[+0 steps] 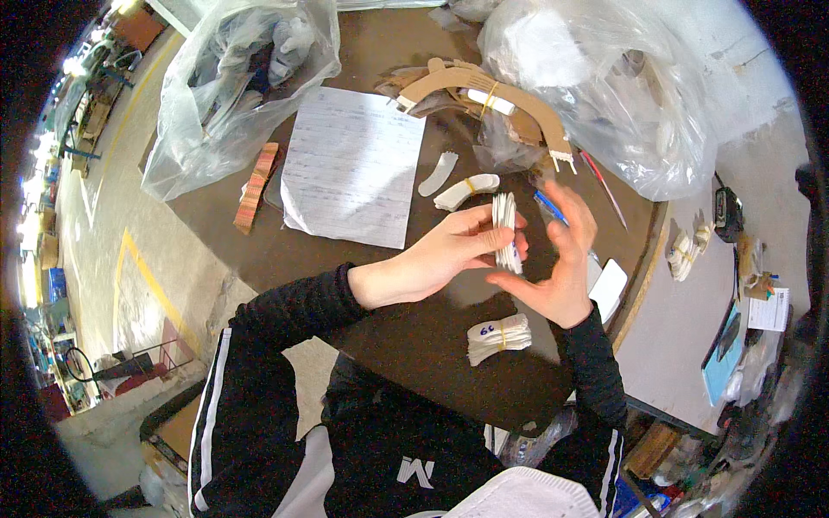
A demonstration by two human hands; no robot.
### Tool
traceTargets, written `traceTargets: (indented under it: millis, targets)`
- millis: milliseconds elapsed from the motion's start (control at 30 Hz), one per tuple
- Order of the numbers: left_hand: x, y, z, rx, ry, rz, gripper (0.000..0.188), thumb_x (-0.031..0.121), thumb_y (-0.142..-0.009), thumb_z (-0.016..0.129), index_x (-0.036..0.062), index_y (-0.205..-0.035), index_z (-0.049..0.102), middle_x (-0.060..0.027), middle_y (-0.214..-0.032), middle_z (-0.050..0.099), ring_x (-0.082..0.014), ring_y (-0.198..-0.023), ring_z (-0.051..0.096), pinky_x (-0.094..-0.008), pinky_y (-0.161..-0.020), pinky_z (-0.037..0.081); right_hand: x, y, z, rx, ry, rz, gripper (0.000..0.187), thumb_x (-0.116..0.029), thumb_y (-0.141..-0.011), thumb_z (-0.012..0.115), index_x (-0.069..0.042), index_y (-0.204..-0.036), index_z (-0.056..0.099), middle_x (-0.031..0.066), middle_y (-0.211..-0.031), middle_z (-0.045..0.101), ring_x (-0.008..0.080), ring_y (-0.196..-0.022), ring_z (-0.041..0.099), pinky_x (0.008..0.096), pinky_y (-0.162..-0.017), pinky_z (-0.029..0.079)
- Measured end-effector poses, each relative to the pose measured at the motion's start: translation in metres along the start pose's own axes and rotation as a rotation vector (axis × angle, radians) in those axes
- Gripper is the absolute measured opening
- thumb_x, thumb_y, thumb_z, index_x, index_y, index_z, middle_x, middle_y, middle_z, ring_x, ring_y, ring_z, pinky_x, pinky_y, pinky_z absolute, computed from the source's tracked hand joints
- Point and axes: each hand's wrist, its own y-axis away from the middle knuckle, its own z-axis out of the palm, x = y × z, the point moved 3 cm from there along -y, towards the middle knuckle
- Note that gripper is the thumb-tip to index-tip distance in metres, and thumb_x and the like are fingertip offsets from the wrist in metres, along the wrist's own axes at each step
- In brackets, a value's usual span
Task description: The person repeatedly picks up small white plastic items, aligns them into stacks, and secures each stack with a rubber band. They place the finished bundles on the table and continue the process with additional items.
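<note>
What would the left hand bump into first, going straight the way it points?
Its held stack of thin white strips would likely meet the right hand first, though depth is unclear.

1. A workshop or factory floor, by the look of it — a wide concrete floor (pixel 151 177) stretches along the left, marked with yellow lines (pixel 161 285).
2. Bright lights (pixel 76 66) and cluttered workstations (pixel 86 110) line its far edge.
3. A brown worktable (pixel 432 356) bears large clear plastic bags (pixel 200 142), a curved cardboard piece (pixel 537 101), stacked white strips (pixel 499 337) and a handwritten sheet (pixel 350 168) — workshop supplies.
</note>
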Motion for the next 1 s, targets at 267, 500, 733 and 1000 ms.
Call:
traceTargets:
  millis: [267, 500, 733, 1000]
  targets:
    - [-0.011, 0.001, 0.005, -0.107, 0.123, -0.213, 0.033, 0.029, -0.099, 0.053, 0.0073, -0.124, 0.051, -0.0044, -0.116, 0.059, -0.0115, -0.107, 0.057, -0.0304, -0.088, 0.049, 0.002, -0.005, 0.005, -0.407, -0.035, 0.182, 0.090, -0.033, -0.061, 0.085, -0.007, -0.137, 0.044, 0.0151, -0.133, 0.050, 0.0321, -0.125, 0.047, 0.0507, -0.111, 0.028]
    - [-0.007, 0.002, 0.002, -0.101, 0.183, -0.198, 0.036, 0.022, -0.097, 0.057, 0.0067, -0.128, 0.047, -0.0055, -0.118, 0.058, -0.0141, -0.110, 0.057, -0.0299, -0.089, 0.051, 0.000, -0.003, 0.005, -0.408, -0.215, 0.276, 0.098, -0.028, -0.064, 0.085, -0.006, -0.144, 0.033, 0.0174, -0.138, 0.046, 0.0340, -0.127, 0.045, 0.0471, -0.109, 0.032]
    - [-0.002, 0.000, 0.003, -0.099, 0.201, -0.183, 0.039, 0.018, -0.097, 0.057, 0.0078, -0.132, 0.045, -0.0053, -0.118, 0.056, -0.0149, -0.110, 0.057, -0.0301, -0.096, 0.050, 0.004, -0.002, 0.002, -0.342, -0.400, 0.418, 0.093, -0.017, -0.070, 0.081, -0.005, -0.146, 0.029, 0.0173, -0.141, 0.044, 0.0332, -0.129, 0.045, 0.0416, -0.106, 0.037]
    - [-0.003, -0.002, -0.001, -0.073, 0.143, -0.130, 0.040, 0.018, -0.097, 0.057, 0.0047, -0.133, 0.045, -0.0086, -0.118, 0.058, -0.0216, -0.113, 0.058, -0.0340, -0.098, 0.049, 0.014, 0.007, 0.001, -0.017, -0.726, 0.656, 0.045, -0.013, -0.094, 0.057, -0.001, -0.136, 0.045, 0.0097, -0.122, 0.057, 0.0154, -0.107, 0.053, 0.0325, -0.097, 0.042]
